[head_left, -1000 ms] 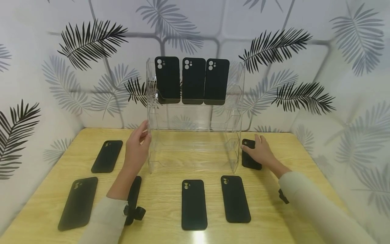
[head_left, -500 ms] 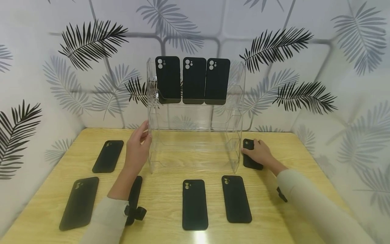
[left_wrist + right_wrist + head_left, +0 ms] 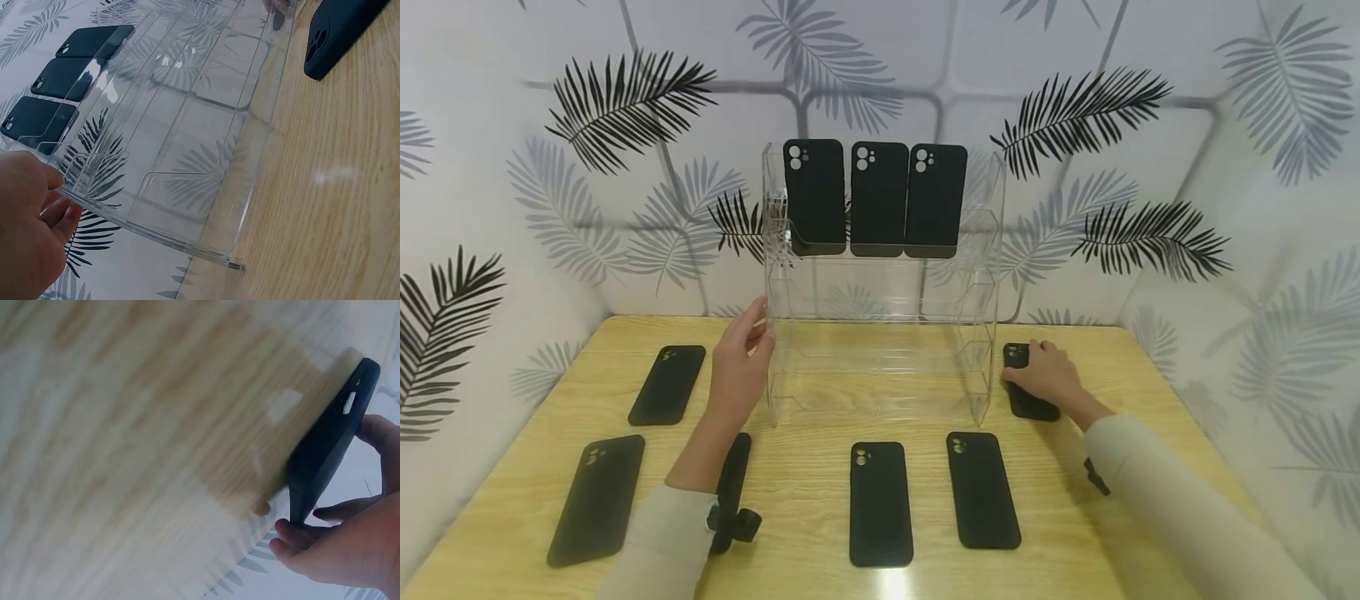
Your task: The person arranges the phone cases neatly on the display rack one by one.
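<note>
The left hand, mostly closed, pinches the left edge of the clear rack; the right hand, curled partway, grips a phone case by its edges, right of the rack at the bench's far side. A slack grip could drop it; a bumped rack could spill the three cases above.
</note>
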A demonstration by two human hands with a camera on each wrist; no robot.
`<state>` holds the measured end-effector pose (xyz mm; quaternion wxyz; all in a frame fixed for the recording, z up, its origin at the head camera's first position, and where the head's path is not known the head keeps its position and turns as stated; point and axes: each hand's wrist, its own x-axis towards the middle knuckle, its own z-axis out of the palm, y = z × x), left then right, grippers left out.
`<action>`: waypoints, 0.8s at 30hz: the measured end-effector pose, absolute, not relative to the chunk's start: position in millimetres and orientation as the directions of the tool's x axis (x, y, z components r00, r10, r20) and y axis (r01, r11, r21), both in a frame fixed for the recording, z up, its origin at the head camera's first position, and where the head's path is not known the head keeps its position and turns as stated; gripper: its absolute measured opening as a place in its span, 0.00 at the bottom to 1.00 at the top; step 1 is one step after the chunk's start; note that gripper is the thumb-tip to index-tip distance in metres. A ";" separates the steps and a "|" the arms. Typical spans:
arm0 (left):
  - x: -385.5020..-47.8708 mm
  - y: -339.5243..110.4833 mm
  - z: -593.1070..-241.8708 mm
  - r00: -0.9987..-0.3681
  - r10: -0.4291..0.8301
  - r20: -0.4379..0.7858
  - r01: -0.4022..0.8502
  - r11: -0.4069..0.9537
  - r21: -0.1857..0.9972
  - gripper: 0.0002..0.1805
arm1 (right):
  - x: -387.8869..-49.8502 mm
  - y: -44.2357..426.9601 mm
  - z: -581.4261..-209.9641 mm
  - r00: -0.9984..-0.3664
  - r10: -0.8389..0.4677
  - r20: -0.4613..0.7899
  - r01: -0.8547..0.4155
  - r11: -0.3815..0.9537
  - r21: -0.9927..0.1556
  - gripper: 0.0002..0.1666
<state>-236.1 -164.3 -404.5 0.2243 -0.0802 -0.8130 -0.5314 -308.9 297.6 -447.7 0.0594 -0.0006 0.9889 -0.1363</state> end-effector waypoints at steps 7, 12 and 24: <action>-236.0 -164.4 -405.1 -0.886 -0.113 0.449 0.363 0.431 0.826 0.28 | -303.7 299.3 -439.3 -0.999 0.021 -0.043 0.033 0.951 -0.307 0.56; -235.9 -164.5 -404.6 -0.887 -0.114 0.447 0.361 0.431 0.827 0.28 | -294.1 296.9 -425.4 -0.999 0.035 0.014 0.028 0.940 -0.340 0.56; -236.3 -163.7 -404.0 -0.880 -0.114 0.461 0.375 0.427 0.823 0.29 | -268.8 285.8 -382.8 -0.964 0.031 0.262 -0.082 0.908 -0.411 0.55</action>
